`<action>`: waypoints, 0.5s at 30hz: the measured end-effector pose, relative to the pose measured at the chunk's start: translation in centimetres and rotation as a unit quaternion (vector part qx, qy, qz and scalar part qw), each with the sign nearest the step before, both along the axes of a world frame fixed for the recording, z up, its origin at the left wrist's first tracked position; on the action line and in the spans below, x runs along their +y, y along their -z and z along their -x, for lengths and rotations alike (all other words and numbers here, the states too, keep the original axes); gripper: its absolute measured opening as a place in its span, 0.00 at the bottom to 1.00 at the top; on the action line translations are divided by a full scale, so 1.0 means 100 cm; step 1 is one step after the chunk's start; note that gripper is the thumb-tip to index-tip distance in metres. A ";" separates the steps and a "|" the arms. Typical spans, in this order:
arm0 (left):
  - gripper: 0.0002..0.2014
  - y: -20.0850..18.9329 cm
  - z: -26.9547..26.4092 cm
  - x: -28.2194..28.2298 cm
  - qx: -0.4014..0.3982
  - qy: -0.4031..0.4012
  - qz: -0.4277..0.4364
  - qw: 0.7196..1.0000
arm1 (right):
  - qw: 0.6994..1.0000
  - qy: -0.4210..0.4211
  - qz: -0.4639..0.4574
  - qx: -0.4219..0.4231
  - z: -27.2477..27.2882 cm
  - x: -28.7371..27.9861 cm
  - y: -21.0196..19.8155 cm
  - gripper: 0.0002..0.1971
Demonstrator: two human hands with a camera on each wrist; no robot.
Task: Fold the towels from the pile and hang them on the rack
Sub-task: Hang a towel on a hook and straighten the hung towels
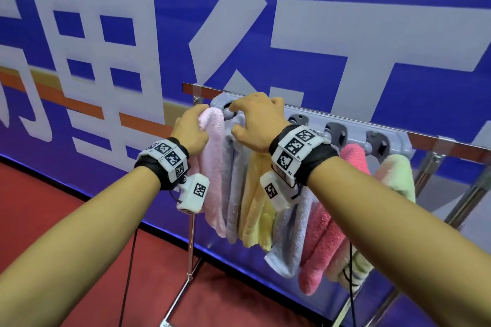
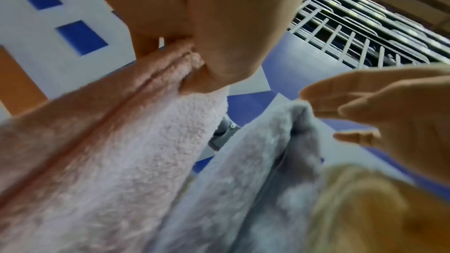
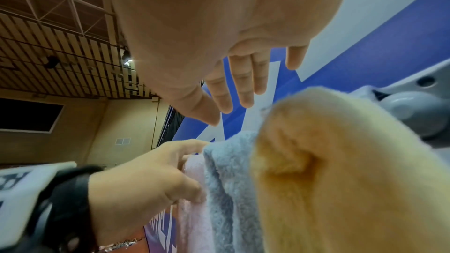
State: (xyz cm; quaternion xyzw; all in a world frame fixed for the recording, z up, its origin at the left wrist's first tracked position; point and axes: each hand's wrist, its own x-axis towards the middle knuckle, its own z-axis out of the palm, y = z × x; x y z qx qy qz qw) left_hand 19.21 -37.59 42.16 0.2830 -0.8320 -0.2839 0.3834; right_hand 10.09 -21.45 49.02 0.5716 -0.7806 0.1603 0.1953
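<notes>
A light pink towel (image 1: 212, 167) (image 2: 146, 151) hangs folded over the leftmost peg of the grey rack (image 1: 358, 125). My left hand (image 1: 190, 127) (image 2: 212, 45) pinches its top fold between thumb and fingers. Next to it hang a grey-blue towel (image 1: 231, 180) (image 3: 226, 180) and a yellow towel (image 1: 256, 194) (image 3: 340, 170). My right hand (image 1: 255, 122) (image 3: 219, 36) hovers just above these two with its fingers spread and holding nothing. Its fingertips are close to the grey-blue towel's top.
Further right on the rack hang a light blue towel (image 1: 292, 241), a hot pink towel (image 1: 324, 233) and a pale green towel (image 1: 396, 175). The rack sits on a chrome stand (image 1: 190, 247) in front of a blue banner wall (image 1: 345, 34). Red floor (image 1: 53, 207) lies below.
</notes>
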 end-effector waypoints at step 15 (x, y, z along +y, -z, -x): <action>0.34 -0.014 0.019 0.127 0.005 0.041 0.212 0.976 | 0.989 0.100 -0.019 0.105 0.026 0.097 0.015 0.30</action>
